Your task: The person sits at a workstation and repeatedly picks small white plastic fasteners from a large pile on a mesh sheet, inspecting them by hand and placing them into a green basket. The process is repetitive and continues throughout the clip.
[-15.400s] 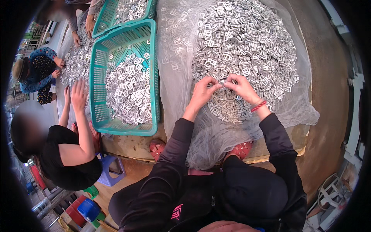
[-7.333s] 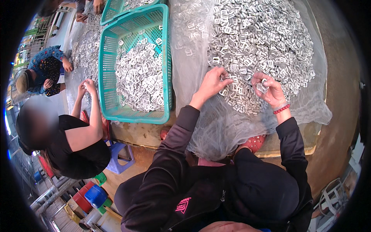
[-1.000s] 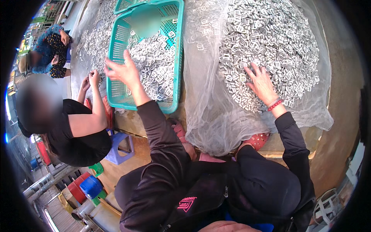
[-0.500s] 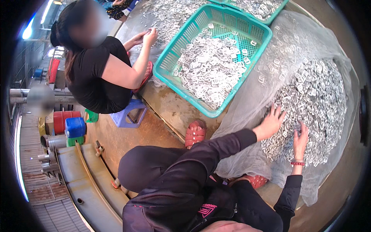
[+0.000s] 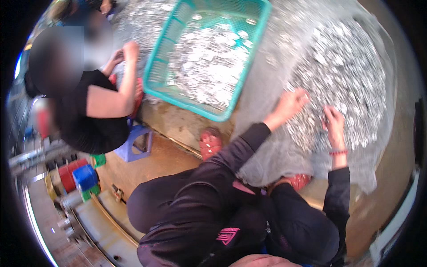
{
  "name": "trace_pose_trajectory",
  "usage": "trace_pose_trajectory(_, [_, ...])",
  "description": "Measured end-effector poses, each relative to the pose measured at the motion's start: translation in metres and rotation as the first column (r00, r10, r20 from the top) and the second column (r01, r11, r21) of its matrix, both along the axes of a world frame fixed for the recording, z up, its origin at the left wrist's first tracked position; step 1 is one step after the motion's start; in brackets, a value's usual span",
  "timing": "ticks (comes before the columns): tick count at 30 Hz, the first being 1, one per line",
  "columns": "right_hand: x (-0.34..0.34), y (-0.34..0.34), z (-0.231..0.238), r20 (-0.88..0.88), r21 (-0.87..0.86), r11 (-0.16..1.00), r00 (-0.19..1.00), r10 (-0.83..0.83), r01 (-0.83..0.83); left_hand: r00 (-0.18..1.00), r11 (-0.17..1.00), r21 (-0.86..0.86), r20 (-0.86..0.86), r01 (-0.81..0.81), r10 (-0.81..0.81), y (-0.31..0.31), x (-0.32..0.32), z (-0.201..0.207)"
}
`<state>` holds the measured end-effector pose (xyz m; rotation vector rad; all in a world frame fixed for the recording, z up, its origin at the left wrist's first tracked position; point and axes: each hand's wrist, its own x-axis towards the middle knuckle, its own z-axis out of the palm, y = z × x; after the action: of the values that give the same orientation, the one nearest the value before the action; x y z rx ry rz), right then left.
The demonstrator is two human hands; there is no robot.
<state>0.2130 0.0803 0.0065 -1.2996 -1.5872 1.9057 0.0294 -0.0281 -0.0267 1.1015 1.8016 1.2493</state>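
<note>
On the pale netting, a silvery pile that could scatter

Over its near part we see 2 bare hands. The left hand is at the pile's left edge, fingers curled inward; the right hand is just beside it, thumb and forefinger close together. We cannot tell whether either grasps a piece or touches the heap.

If a sleeve or wrist snagged the netting, we think pieces could slide off its edge. A loose pinch could drop a piece back among its lookalikes. The red sandal sits near the green basket, so a careless foot might jolt the silvery pieces inside.

Blur smears the heap, and we cannot make out single shapes there. The top edge cuts off the basket's far end, and we cannot tell what the co-worker's raised hand holds, if anything.
</note>
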Motion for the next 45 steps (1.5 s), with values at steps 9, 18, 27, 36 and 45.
trace_pose_trajectory(9, [0.004, 0.008, 0.015, -0.283, -0.483, 0.876, 0.947, -0.155, -0.001, 0.643, 0.978, 0.004, 0.753, 0.21, -0.141, 0.011, -0.03, 0.033])
trace_pose_trajectory(18, [-0.007, 0.001, 0.017, -0.271, -0.409, 0.889, 0.958, 0.098, -0.206, 0.568, 0.953, -0.005, 0.803, 0.303, -0.177, 0.013, -0.02, 0.027])
trace_pose_trajectory(27, [0.004, -0.008, -0.011, 0.563, 0.447, 0.669, 0.768, 0.306, -0.594, 0.203, 0.961, 0.259, 0.94, 0.101, -0.275, 0.008, -0.048, 0.054])
trace_pose_trajectory(36, [0.017, 0.009, -0.007, 0.094, -0.123, 0.989, 0.991, 0.091, -0.079, 0.84, 0.951, -0.284, -0.481, 0.121, -0.25, 0.029, 0.003, -0.002])
trace_pose_trajectory(45, [0.029, 0.004, 0.016, 0.02, -0.254, 0.919, 0.948, 0.317, -0.302, 0.872, 0.955, -0.125, -0.389, 0.268, -0.296, 0.031, -0.026, 0.001])
